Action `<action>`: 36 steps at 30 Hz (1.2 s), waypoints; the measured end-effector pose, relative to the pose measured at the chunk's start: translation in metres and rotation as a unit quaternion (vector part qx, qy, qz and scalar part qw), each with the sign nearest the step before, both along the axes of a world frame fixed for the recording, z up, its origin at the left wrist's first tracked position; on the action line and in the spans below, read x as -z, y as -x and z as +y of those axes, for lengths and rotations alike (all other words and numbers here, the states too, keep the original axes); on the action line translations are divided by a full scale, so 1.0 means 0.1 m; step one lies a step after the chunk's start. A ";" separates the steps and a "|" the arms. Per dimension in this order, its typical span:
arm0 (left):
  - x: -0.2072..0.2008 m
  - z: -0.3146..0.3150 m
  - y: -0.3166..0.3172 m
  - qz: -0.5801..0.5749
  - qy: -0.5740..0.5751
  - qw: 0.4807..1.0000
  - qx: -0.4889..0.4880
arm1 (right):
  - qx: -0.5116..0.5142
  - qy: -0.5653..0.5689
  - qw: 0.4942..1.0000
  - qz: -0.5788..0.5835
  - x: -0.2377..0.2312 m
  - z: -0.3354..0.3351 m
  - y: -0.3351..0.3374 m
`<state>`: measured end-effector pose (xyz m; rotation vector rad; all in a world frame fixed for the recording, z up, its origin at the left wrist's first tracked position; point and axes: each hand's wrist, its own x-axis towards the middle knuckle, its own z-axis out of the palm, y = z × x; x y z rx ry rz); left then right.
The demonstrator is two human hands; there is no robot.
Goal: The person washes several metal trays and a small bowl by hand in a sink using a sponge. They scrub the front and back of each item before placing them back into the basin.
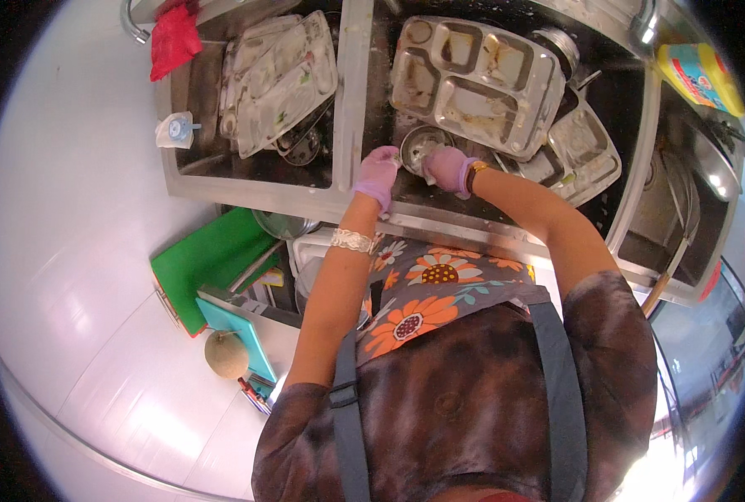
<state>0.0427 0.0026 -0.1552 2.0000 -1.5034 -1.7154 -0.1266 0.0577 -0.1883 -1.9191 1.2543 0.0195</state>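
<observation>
A small round metal bowl (417, 144) is tilted in the middle sink basin. My left hand (378, 174), in a pink-purple glove, is closed on its left rim. My right hand (450, 170), gloved the same way, is bent into the bowl's right side, fingers closed on something pale that is mostly hidden. Just beyond the bowl lies a soiled metal compartment tray (478, 79) with brown food residue. Another compartment tray (586, 151) leans under it to the right, with bits of food on it.
Stacked metal trays (284, 88) fill the left basin. A metal divider (352, 100) separates the basins. A red cloth (175, 42) and a small white-and-blue container (176, 130) sit on the left edge. A yellow bottle (701, 79) and a wok (707, 155) are at the right.
</observation>
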 end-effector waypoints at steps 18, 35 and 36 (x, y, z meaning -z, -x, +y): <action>-0.50 -0.01 0.70 0.266 -0.150 0.941 -0.149 | 0.319 0.198 0.925 -0.063 -1.12 0.18 0.08; -0.84 -0.50 0.36 0.180 -0.048 0.966 0.181 | 0.095 0.364 0.924 -0.067 -1.35 0.22 0.07; -0.94 -0.54 0.42 0.148 -0.097 0.962 0.208 | 0.078 0.340 0.937 -0.015 -1.21 0.18 0.18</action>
